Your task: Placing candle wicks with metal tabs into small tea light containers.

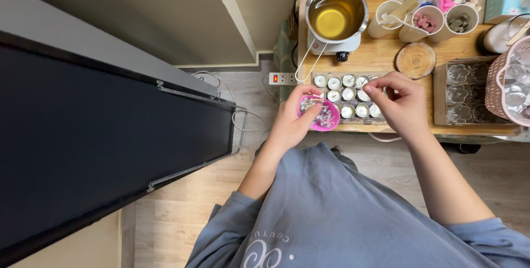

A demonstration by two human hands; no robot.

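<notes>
Fingers of the right hand [402,102] pinched something tiny over the small cups [348,96] near the table's [381,55] front edge; left hand [292,121] gripped a pink cup [320,114], which could tip and spill.

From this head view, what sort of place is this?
Likely a home candle-making corner: a metal pot of yellow liquid on a small hot plate, rows of small round cups on the wooden table, cups of bits nearby.

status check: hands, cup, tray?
Left hand holds pink cup. Right hand pinches something small over tray of tealight cups. Nothing blocking.
</notes>
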